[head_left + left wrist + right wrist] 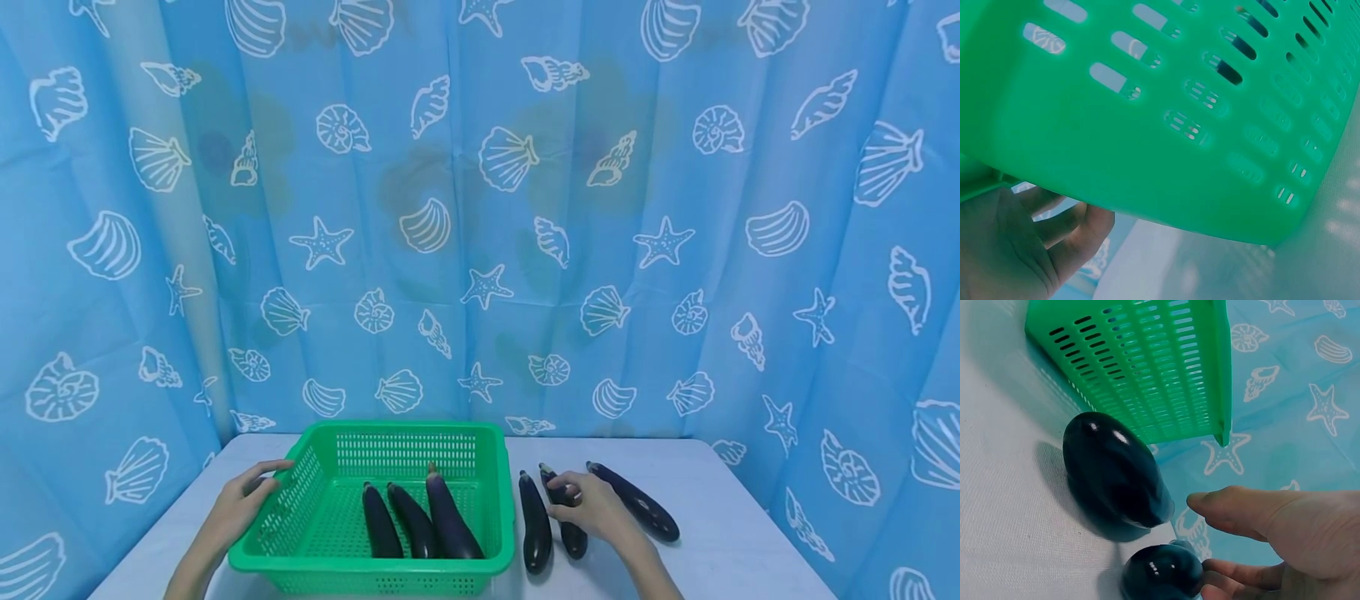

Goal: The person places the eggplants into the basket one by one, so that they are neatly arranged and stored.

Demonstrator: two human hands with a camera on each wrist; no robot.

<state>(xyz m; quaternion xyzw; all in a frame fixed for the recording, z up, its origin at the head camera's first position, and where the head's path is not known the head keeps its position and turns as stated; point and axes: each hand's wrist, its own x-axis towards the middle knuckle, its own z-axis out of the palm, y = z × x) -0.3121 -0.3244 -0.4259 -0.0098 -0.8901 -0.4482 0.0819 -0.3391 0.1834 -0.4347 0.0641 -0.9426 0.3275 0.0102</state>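
My left hand (238, 504) touches the left rim of a green perforated basket (382, 565), its fingers loosely bent at the outer side in the left wrist view. Inside the basket lie three dark purple eggplants, among them a thick one (452, 518). Three more lie right of the basket. Over the middle eggplant (574, 540) is my right hand (588, 504), thumb spread away from the fingers. In the right wrist view the fingertips (1213, 575) meet or nearly meet an eggplant (1161, 575), while the thumb stands apart.
One eggplant (536, 529) lies close beside the basket's right wall. Another eggplant (637, 504) lies slanted at the right, beyond my right hand. The white-covered table (720, 517) ends at a blue shell-patterned curtain (480, 250).
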